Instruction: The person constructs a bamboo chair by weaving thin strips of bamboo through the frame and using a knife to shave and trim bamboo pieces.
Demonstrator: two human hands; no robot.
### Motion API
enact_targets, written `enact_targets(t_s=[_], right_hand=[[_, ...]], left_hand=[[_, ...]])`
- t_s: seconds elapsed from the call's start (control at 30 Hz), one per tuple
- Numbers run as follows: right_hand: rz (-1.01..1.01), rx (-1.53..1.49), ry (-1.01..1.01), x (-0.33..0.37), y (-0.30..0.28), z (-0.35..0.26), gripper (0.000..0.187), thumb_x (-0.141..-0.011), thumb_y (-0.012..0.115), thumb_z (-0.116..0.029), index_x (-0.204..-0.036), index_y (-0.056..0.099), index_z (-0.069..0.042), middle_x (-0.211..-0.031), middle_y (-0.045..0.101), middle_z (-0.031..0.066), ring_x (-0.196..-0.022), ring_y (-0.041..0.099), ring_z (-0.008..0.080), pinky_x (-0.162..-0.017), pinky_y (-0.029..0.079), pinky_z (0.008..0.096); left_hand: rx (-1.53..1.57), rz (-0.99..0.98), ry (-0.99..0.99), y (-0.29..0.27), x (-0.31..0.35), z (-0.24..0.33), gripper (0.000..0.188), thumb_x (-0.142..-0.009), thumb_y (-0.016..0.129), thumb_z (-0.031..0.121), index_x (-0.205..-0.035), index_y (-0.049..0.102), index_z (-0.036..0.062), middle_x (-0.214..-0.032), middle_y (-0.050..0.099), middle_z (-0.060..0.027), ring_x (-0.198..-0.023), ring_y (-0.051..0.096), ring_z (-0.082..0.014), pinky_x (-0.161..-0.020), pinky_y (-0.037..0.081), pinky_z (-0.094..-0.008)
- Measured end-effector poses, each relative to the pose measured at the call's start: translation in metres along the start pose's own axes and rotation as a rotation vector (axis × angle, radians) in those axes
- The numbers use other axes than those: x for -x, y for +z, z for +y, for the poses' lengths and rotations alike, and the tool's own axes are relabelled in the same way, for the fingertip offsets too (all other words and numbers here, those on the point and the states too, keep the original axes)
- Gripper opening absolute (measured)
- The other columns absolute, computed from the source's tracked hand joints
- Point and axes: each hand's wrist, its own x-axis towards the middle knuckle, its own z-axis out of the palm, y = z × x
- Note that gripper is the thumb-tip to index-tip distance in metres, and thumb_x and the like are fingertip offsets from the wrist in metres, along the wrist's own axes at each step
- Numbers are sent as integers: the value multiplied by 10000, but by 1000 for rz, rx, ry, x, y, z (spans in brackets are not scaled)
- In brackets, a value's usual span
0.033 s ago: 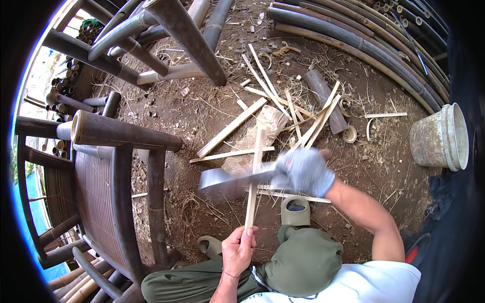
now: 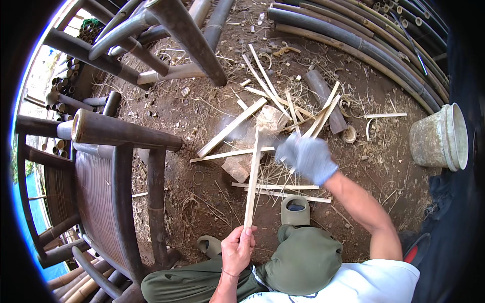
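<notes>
My left hand [image 2: 237,250] is closed around the near end of a pale split-bamboo strip [image 2: 252,194]. The strip runs away from me, its far end over a light brown block [image 2: 271,119] on the ground; whether wood or stone I cannot tell. My right hand [image 2: 307,157], in a grey glove, is closed and smeared by motion right of the strip. It grips a broad-bladed knife [image 2: 235,130], whose blade is only a faint blur left of the strip's far end. Other bamboo strips [image 2: 232,127] lie around the block.
A dark bamboo piece [image 2: 323,98] lies beyond my right hand. A worn bucket [image 2: 438,136] stands at the right. Bamboo poles [image 2: 353,43] are stacked at the far right, and dark bamboo furniture [image 2: 126,129] stands at the left. Shavings litter the dirt floor.
The knife blade has swung from across the middle of the strip to near its far end. My right hand has shifted slightly; my left hand keeps its hold.
</notes>
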Motion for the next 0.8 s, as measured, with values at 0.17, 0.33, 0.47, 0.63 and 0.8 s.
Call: enact_targets(t_s=[0.17,0.33,0.47,0.63,0.8], right_hand=[[-29,-1167,551,5,-1,3,502,-1046,567,-472,-892,685,-9,-594,585,13,-483,549,104,-467,488,294],[-389,-1525,644,30,-13,-82,316,-992,699,-309,-804,633,-63,-583,576,-1,-463,531,91,-449,441,267],[33,-1543,767,18,9,-91,282,-986,712,-279,-803,623,-83,-583,561,-24,-466,522,69,-441,413,254],[-101,-1629,689,42,8,-89,260,-991,710,-260,-829,627,-74,-596,553,-22,-472,500,68,-434,395,262],[-147,-1750,837,25,11,-100,254,-994,707,-279,-863,650,-69,-601,516,-43,-484,468,66,-442,369,255]], left_hand=[[488,53,125,-2,-36,3,388,-1048,605,357,-1167,613,-13,-875,629,-76,-642,585,-120,-560,496,-280],[597,296,508,35,-124,26,208,-954,697,15,-1146,620,40,-1077,669,-63,-927,688,-174,-944,554,-350],[523,360,507,64,-117,36,142,-946,750,62,-1047,651,47,-971,658,-13,-886,656,-114,-825,544,-256],[538,493,529,68,-136,49,251,-1011,700,252,-1159,670,51,-1028,650,11,-835,603,-74,-817,532,-238],[496,460,613,75,-139,54,262,-995,725,248,-1134,712,27,-974,659,14,-830,569,-71,-799,487,-235]])
